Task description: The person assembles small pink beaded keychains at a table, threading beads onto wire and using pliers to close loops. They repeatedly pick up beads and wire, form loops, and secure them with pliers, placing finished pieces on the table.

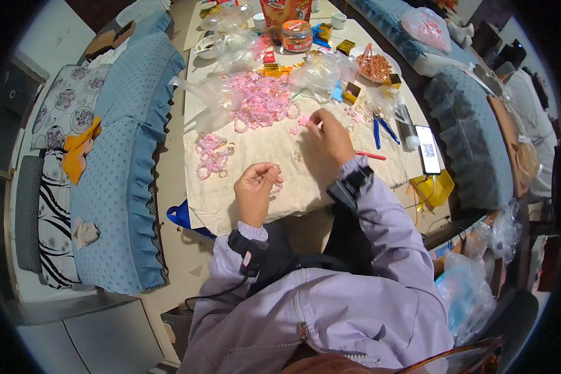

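Observation:
My left hand (254,190) is held above the beige cloth (221,202) near the table's front edge. Its thumb and fingertips are pinched together, and a bit of pink beadwork (278,187) shows just below them. Farther off, my right hand (333,138) reaches down with bent fingertips close to a few loose pink beaded pieces (297,128); what it pinches, if anything, is too small to make out. Between the hands lie several small gold rings (299,157). A large heap of pink beaded strands (262,96) sits beyond them, and a smaller pink beaded bunch (210,154) at the left.
Blue-handled pliers (385,129), a red pen (370,154) and a lit phone (427,149) lie to the right. At the back are clear plastic bags (318,75), a round jar (297,36) and a plate of nuts (380,67). Blue-covered sofas (121,156) flank the table.

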`<state>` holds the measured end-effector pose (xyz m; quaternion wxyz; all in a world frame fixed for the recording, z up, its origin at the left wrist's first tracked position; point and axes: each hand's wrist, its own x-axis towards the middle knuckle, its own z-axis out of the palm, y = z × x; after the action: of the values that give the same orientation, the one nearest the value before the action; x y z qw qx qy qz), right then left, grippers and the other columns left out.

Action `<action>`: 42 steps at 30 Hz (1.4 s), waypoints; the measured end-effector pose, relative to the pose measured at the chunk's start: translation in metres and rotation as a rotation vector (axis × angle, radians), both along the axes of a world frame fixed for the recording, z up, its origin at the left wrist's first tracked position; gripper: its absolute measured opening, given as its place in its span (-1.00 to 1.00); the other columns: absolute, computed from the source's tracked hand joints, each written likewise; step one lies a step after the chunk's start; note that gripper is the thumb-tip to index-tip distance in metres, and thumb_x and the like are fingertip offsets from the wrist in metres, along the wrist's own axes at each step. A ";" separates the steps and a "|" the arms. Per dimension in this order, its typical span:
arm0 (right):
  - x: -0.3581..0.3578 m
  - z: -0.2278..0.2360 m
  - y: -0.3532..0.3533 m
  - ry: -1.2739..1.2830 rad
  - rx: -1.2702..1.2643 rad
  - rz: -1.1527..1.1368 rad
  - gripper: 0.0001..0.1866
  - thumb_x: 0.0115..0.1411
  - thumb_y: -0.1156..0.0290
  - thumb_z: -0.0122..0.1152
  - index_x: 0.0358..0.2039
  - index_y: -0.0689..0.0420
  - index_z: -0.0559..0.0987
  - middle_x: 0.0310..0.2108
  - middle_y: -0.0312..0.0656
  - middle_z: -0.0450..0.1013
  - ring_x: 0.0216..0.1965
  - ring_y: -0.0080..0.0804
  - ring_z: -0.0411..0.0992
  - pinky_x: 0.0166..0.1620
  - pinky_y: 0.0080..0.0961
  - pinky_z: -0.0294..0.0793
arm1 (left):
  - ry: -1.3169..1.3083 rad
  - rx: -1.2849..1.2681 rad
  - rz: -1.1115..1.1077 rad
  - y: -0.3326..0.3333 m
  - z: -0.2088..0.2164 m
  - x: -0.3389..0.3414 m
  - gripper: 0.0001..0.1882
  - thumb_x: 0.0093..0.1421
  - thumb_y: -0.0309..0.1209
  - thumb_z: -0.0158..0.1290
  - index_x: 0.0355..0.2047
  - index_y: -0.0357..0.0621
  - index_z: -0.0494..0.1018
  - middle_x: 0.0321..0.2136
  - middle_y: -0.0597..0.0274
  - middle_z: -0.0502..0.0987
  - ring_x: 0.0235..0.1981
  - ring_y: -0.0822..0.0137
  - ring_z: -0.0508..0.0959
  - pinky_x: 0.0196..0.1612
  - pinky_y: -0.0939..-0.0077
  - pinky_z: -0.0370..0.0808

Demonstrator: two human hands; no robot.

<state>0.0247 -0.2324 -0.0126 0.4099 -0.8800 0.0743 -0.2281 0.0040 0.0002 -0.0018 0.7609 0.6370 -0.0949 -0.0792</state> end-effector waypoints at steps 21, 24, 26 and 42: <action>-0.044 0.054 0.048 -0.330 0.113 0.352 -0.87 0.21 0.51 0.36 -0.22 0.17 0.63 -0.32 -0.24 0.52 -0.47 -0.55 0.44 -0.40 -0.60 0.45 | -0.212 0.080 0.163 0.011 0.037 -0.003 -0.88 0.26 -0.48 0.24 -0.26 -0.28 0.61 -0.40 0.30 0.62 -0.46 0.53 0.57 -0.37 0.65 0.48; -0.063 0.069 0.058 -0.384 0.042 0.363 -0.82 0.17 0.58 0.37 -0.21 0.19 0.61 -0.30 -0.20 0.48 -0.47 -0.50 0.45 -0.42 -0.58 0.44 | -0.441 0.295 0.197 0.010 0.049 -0.011 -0.90 0.21 -0.54 0.26 -0.27 -0.26 0.61 -0.40 0.26 0.62 -0.44 0.49 0.58 -0.36 0.60 0.49; -0.073 0.075 0.063 -0.405 0.006 0.360 -0.80 0.15 0.59 0.38 -0.21 0.18 0.59 -0.31 -0.19 0.47 -0.48 -0.45 0.45 -0.43 -0.54 0.45 | -0.589 0.372 0.228 0.008 0.058 -0.018 -0.91 0.17 -0.56 0.27 -0.30 -0.24 0.62 -0.40 0.26 0.62 -0.45 0.50 0.54 -0.38 0.61 0.44; -0.096 0.088 0.060 -0.549 -0.214 0.311 -0.78 0.08 0.60 0.40 -0.25 0.18 0.59 -0.30 -0.15 0.50 -0.35 -0.24 0.53 -0.35 -0.40 0.54 | -0.781 0.425 0.270 -0.003 0.081 -0.043 -0.89 0.13 -0.58 0.30 -0.31 -0.21 0.64 -0.39 0.23 0.62 -0.45 0.46 0.51 -0.41 0.61 0.40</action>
<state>-0.0713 -0.1720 0.0759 0.3499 -0.8245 -0.1985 -0.3979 -0.0394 -0.0024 0.0793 0.5243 0.7676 -0.2724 0.2485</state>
